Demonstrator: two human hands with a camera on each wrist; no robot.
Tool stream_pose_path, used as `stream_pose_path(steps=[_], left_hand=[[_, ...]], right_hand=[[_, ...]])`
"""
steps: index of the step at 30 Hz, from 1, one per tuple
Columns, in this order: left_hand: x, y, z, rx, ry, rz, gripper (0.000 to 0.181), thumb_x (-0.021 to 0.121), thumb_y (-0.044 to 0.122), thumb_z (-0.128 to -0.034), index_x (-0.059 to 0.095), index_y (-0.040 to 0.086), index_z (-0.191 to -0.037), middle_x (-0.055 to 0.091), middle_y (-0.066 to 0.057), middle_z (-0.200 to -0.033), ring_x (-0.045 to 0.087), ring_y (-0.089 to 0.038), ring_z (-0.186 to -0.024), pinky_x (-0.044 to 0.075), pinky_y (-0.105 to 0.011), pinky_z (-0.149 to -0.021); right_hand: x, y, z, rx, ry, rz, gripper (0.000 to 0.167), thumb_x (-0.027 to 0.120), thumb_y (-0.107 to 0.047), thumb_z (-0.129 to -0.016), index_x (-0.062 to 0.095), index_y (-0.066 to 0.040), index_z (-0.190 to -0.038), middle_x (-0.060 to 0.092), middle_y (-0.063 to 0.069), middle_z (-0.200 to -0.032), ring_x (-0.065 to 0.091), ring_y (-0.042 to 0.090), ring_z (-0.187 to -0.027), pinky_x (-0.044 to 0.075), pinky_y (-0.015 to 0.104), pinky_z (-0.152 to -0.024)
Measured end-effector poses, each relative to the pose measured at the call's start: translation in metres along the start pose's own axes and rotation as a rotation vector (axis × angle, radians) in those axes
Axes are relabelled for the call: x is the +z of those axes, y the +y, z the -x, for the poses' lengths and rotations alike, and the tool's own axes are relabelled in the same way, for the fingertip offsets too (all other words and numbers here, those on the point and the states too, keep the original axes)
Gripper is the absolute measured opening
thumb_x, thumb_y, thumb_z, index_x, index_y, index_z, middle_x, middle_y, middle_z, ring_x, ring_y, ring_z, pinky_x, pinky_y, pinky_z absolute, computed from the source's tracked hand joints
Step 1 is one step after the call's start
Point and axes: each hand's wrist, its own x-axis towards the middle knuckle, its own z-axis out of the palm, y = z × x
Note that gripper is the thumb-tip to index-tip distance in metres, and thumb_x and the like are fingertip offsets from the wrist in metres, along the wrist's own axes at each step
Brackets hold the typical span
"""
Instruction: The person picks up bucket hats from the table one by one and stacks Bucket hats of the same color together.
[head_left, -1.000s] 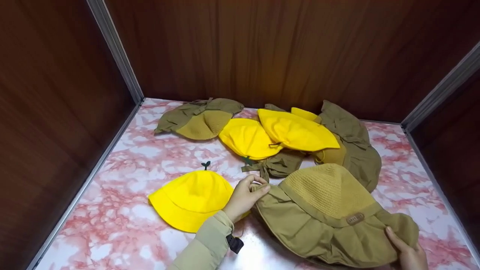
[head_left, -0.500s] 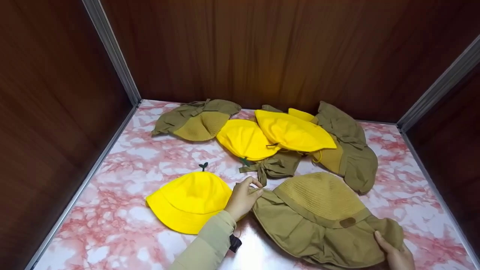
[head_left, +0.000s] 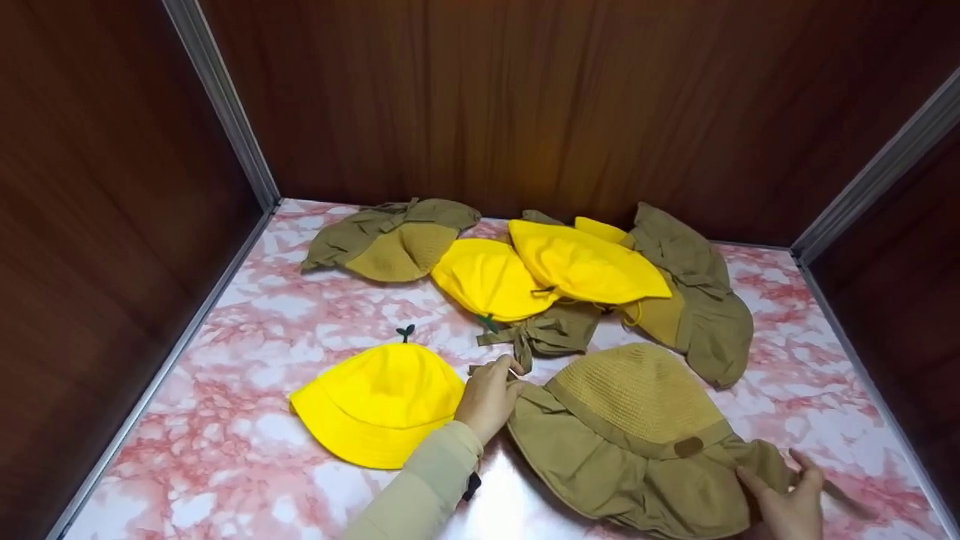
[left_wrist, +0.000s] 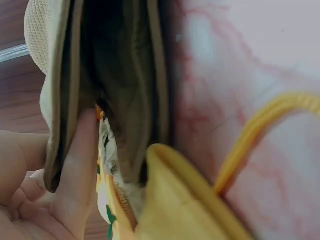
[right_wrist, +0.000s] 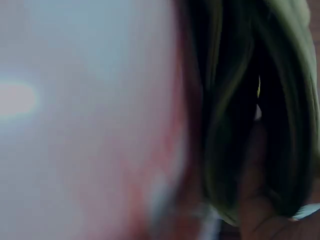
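A khaki sun hat (head_left: 630,457) with a woven crown and a wide ruffled brim sits at the front right in the head view. My left hand (head_left: 487,399) pinches the brim's left end. In the left wrist view the brim's folded edge (left_wrist: 65,100) lies between thumb and fingers (left_wrist: 80,175). At the opposite end, my right hand (head_left: 796,499) grips the brim. The dark right wrist view has a finger (right_wrist: 252,175) between two brim layers. Just left of my left hand stands a yellow bucket hat (head_left: 382,409) with a green sprout on top.
Behind lie more hats: a khaki one (head_left: 405,240) at the left, two overlapping yellow ones (head_left: 592,262) in the middle, and another khaki hat (head_left: 694,292) at the right. Brown wood panels (head_left: 495,97) enclose the pink-marbled table (head_left: 217,420) at back and sides.
The held khaki hat has shifted slightly left and sits a little lower. My right hand has moved left with its fingers lifting, and a blurred strap now shows beside it.
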Motion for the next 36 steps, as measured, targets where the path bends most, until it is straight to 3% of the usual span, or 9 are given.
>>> stream_pose_path(steps=[3, 5, 9, 10, 14, 17, 25, 30, 36], left_hand=[[-0.004, 0.006, -0.002, 0.002, 0.014, -0.099, 0.012, 0.073, 0.013, -0.0885, 0.066, 0.012, -0.098, 0.072, -0.006, -0.088, 0.068, -0.025, -0.082, 0.053, -0.035, -0.069], [-0.005, 0.011, -0.002, 0.01, 0.027, -0.2, 0.012, 0.074, 0.016, -0.0877, 0.068, 0.015, -0.098, 0.072, -0.003, -0.09, 0.068, -0.025, -0.084, 0.054, -0.036, -0.066], [-0.003, 0.024, 0.0, 0.114, 0.028, -0.362, 0.017, 0.072, 0.015, -0.0876, 0.072, 0.017, -0.105, 0.074, -0.001, -0.102, 0.068, -0.025, -0.094, 0.057, -0.036, -0.075], [-0.002, 0.028, 0.002, 0.152, 0.01, -0.386, 0.02, 0.071, 0.016, -0.0885, 0.072, 0.016, -0.108, 0.073, -0.001, -0.107, 0.068, -0.025, -0.1, 0.057, -0.037, -0.081], [0.003, 0.045, 0.008, 0.239, -0.13, -0.461, 0.036, 0.065, 0.025, -0.0941, 0.065, 0.013, -0.128, 0.067, -0.003, -0.129, 0.057, -0.033, -0.126, 0.049, -0.049, -0.102], [0.004, 0.054, 0.01, 0.221, -0.218, -0.506, 0.045, 0.062, 0.033, -0.0961, 0.059, 0.014, -0.137, 0.059, -0.002, -0.141, 0.047, -0.038, -0.136, 0.043, -0.057, -0.106], [0.015, 0.055, 0.01, 0.209, -0.399, -0.545, 0.059, 0.057, 0.043, -0.0981, 0.043, 0.018, -0.15, 0.036, -0.001, -0.159, 0.028, -0.036, -0.149, 0.031, -0.057, -0.116], [0.028, 0.053, 0.014, 0.185, -0.452, -0.588, 0.071, 0.055, 0.055, -0.095, 0.036, 0.021, -0.154, 0.027, 0.001, -0.163, 0.024, -0.032, -0.15, 0.029, -0.055, -0.118], [0.037, 0.05, 0.018, 0.141, -0.478, -0.597, 0.078, 0.05, 0.064, -0.0933, 0.031, 0.022, -0.156, 0.024, 0.004, -0.165, 0.024, -0.033, -0.15, 0.029, -0.057, -0.117]], right_hand=[[-0.005, -0.01, 0.008, -0.106, 0.053, 0.152, 0.077, 0.067, -0.016, -0.089, 0.024, 0.007, -0.149, 0.025, 0.04, -0.141, 0.032, 0.053, -0.124, 0.041, 0.047, -0.099], [-0.007, -0.018, 0.013, -0.195, 0.077, 0.208, 0.071, 0.066, -0.016, -0.089, 0.03, 0.007, -0.146, 0.018, 0.04, -0.147, 0.021, 0.058, -0.134, 0.026, 0.068, -0.105], [0.006, -0.04, 0.02, -0.453, 0.08, 0.194, 0.063, 0.067, -0.008, -0.089, 0.039, 0.012, -0.141, 0.02, 0.04, -0.151, 0.017, 0.058, -0.139, 0.019, 0.073, -0.11], [0.013, -0.045, 0.022, -0.532, 0.078, 0.219, 0.059, 0.068, -0.008, -0.088, 0.044, 0.012, -0.138, 0.024, 0.039, -0.15, 0.024, 0.059, -0.136, 0.024, 0.074, -0.107], [0.05, -0.074, 0.026, -0.785, -0.075, 0.287, 0.057, 0.069, -0.015, -0.092, 0.047, 0.009, -0.139, 0.034, 0.034, -0.151, 0.028, 0.056, -0.138, 0.026, 0.073, -0.107], [0.076, -0.093, 0.025, -0.912, -0.175, 0.385, 0.065, 0.07, -0.021, -0.092, 0.042, 0.005, -0.145, 0.031, 0.03, -0.155, 0.02, 0.054, -0.144, 0.021, 0.072, -0.111], [0.103, -0.11, 0.016, -0.915, -0.245, 0.657, 0.078, 0.067, -0.033, -0.094, 0.03, 0.003, -0.152, 0.016, 0.026, -0.162, 0.011, 0.05, -0.148, 0.02, 0.067, -0.116], [0.108, -0.102, 0.011, -0.909, -0.267, 0.67, 0.081, 0.067, -0.033, -0.094, 0.027, 0.006, -0.152, 0.013, 0.028, -0.162, 0.01, 0.052, -0.147, 0.024, 0.067, -0.114], [0.115, -0.091, 0.003, -0.847, -0.357, 0.639, 0.083, 0.063, -0.036, -0.096, 0.021, 0.007, -0.153, 0.009, 0.028, -0.163, 0.004, 0.051, -0.148, 0.02, 0.067, -0.115]])
